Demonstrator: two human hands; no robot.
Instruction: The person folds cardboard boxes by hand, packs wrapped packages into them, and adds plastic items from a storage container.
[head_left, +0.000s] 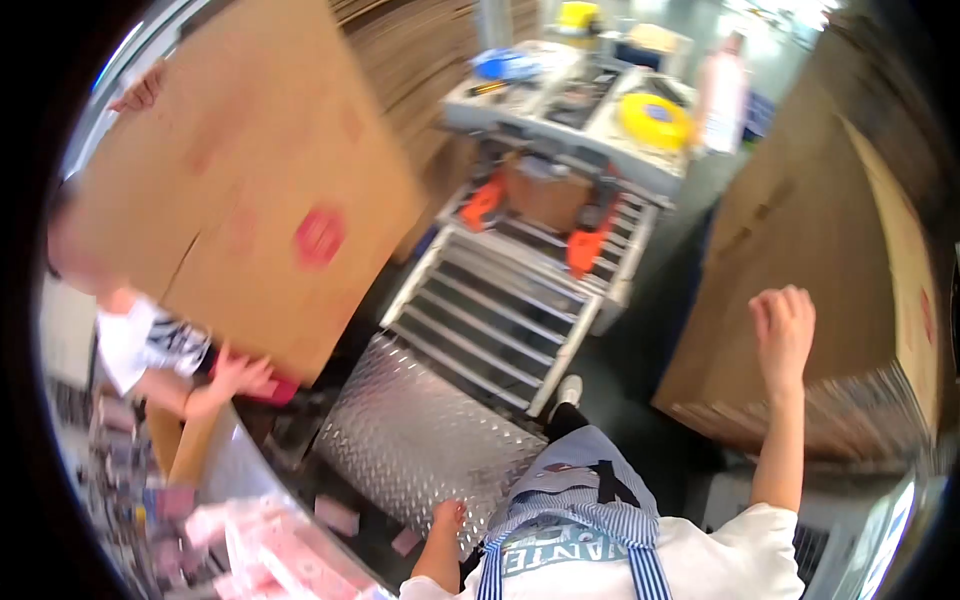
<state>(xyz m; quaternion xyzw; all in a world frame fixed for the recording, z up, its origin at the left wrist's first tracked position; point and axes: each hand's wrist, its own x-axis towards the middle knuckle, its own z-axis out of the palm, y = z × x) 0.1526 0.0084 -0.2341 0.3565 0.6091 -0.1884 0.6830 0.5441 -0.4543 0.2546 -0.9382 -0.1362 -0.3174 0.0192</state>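
My left hand [450, 515] hangs low over the ridged metal plate [420, 430], its fingers loosely bent and nothing visible in them. My right hand [785, 335] is raised in front of the stack of flat cardboard [810, 260] on the right. Its fingers are slightly curled and hold nothing that I can see; whether they touch the cardboard I cannot tell. On the left, another person's hands [240, 375] hold a large flattened cardboard box [270, 190] with a round red mark, tilted upright.
A roller conveyor [490, 310] with orange guides [587, 250] runs beyond the metal plate. A tray at its far end bears a yellow tape roll [655, 122]. Pink packages [280, 550] lie at lower left. More stacked cardboard [400, 60] stands behind the held box.
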